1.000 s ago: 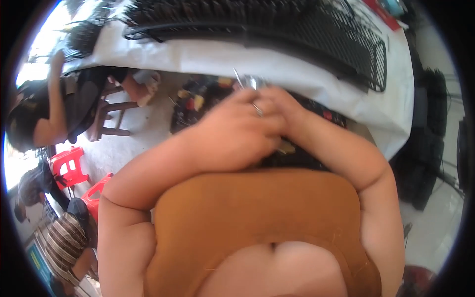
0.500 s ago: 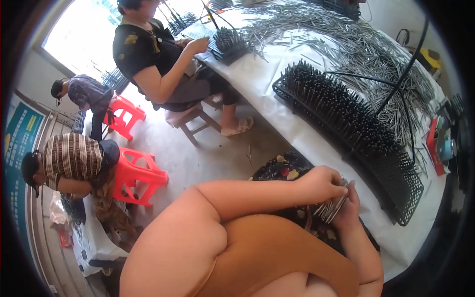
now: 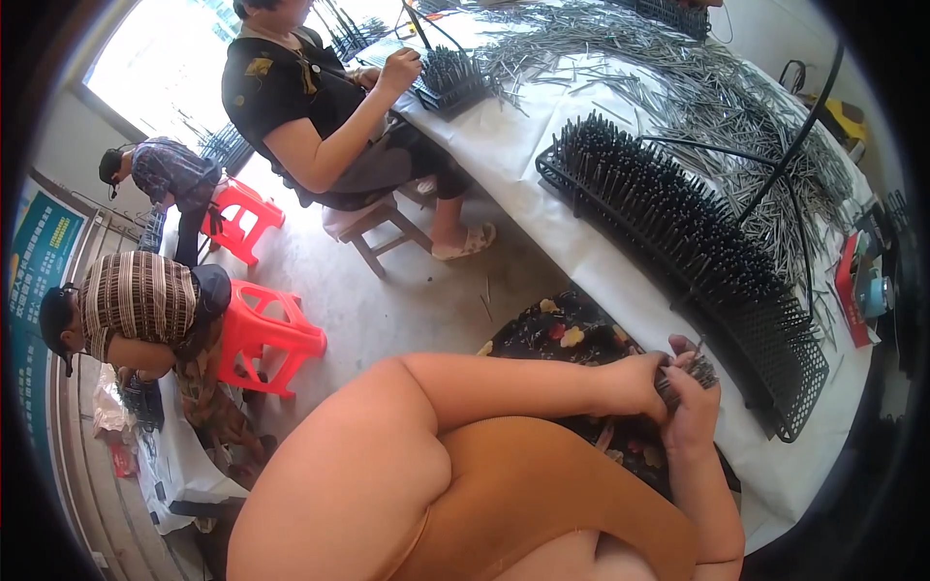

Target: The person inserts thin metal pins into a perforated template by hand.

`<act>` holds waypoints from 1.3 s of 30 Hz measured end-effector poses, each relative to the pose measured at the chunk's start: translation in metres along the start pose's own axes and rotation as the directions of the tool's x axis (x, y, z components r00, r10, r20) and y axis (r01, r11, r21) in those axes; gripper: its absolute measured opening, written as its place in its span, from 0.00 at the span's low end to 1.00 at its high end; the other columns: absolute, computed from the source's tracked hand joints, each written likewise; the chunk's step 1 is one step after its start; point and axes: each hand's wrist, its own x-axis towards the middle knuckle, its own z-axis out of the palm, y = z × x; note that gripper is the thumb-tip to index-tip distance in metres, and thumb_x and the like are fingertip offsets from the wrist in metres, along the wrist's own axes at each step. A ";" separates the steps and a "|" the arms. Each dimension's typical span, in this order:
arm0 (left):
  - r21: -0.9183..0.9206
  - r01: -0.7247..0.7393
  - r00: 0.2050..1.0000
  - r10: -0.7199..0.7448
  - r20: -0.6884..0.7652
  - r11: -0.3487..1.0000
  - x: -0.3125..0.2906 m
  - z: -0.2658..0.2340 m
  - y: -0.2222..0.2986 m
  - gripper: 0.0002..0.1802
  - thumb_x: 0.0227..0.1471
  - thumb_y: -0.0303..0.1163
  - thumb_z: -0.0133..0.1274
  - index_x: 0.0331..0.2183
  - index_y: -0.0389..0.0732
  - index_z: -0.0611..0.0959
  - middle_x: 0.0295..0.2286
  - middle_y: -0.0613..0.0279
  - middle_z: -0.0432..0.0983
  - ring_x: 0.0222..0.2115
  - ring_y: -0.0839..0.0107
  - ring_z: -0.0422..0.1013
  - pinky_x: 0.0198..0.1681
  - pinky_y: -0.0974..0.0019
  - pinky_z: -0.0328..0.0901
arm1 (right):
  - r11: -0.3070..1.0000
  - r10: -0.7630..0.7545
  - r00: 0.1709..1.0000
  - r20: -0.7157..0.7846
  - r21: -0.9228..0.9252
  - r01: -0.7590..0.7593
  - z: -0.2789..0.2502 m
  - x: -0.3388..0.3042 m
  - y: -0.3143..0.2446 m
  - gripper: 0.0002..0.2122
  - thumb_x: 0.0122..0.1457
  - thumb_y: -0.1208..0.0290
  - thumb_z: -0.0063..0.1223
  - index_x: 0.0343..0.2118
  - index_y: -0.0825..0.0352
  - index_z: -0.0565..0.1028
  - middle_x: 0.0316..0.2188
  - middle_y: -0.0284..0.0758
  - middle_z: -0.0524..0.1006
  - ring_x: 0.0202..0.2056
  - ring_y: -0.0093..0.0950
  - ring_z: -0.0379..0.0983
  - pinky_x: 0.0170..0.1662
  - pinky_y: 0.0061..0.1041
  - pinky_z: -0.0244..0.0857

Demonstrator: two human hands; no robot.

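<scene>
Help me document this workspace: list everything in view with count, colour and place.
Table: one, white, upper right
Loose rods: many, silver, on table
Racks: several, black, on table
Box: one, red, right
Co-workers: at least three, varied clothing, left
Plastic stools: two, red, left
Wooden stool: one, brown, under co-worker
Banner: one, teal, left edge
Flowered cloth: one, black, near centre
Rod bundle: one, grey, centre right
Left fingers: one set, bare, at bundle
Right fingers: one set, bare, around bundle

Rack [image 3: 765,353] on the table [image 3: 528,140] — rods [image 3: 717,107] behind it, stools [image 3: 276,329] at left
</scene>
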 end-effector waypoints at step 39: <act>-0.473 0.151 0.965 -0.233 -0.118 0.868 0.017 -0.026 -0.008 0.05 0.53 0.27 0.57 0.33 0.38 0.79 0.26 0.61 0.77 0.22 0.74 0.72 0.20 0.74 0.62 | 0.178 -0.814 0.506 0.284 -0.708 0.684 -0.053 0.064 -0.079 0.10 0.59 0.84 0.56 0.44 0.74 0.75 0.35 0.37 0.82 0.38 0.20 0.79 0.43 0.15 0.72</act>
